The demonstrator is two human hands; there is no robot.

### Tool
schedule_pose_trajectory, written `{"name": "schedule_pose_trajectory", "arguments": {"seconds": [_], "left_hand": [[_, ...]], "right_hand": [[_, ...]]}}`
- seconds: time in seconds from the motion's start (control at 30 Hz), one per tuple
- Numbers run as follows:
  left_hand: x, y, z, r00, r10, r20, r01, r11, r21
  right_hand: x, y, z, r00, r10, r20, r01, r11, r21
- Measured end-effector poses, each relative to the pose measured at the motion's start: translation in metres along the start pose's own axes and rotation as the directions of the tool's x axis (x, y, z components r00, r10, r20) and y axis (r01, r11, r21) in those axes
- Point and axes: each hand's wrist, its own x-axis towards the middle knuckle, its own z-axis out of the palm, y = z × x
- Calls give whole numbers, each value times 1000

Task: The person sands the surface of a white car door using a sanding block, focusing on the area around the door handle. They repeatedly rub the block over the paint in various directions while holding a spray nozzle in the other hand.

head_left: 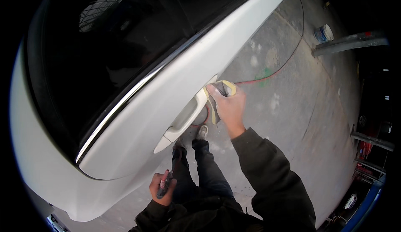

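A white car door [167, 94] with a white pull handle [190, 117] fills the left and middle of the view. At the handle's far end, my right hand [229, 106] pinches a bent sheet of grey sandpaper [212, 104] with yellowish edges. The sheet lies against or just beside the handle; I cannot tell which. Lower down, close to my body, my left hand [162, 189] is closed round a small dark tool with a reddish part [165, 182]. Fingers hide much of that tool, so its kind is unclear.
A thin red hose [273, 74] crosses the grey concrete floor [288, 106] and loops near my shoes [202, 132]. Far right stand a white and blue bucket [323, 33] and a metal post [351, 43]. Dark window glass [125, 35] with a chrome strip [121, 111] borders the door panel.
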Motion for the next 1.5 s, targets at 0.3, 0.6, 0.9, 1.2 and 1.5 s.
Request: {"name": "schedule_pose_trajectory", "arguments": {"seconds": [0.3, 0.6, 0.9, 1.2, 1.5], "left_hand": [[4, 3, 5, 999, 27, -35, -26, 999, 35], [-2, 5, 0, 997, 82, -14, -79, 986, 144], [-11, -11, -1, 998, 43, -55, -38, 996, 87], [-3, 1, 3, 999, 34, 7, -34, 992, 118], [-4, -7, -7, 998, 5, 56, -11, 993, 117]], "right_hand": [[20, -7, -1, 999, 23, -24, -22, 999, 31], [13, 3, -1, 1000, -3, 18, 2, 997, 82], [30, 4, -14, 995, 96, -8, -93, 977, 194], [13, 7, 2, 993, 28, -117, -15, 994, 112], [30, -22, -32, 982, -113, -149, 100, 991, -89]]}}
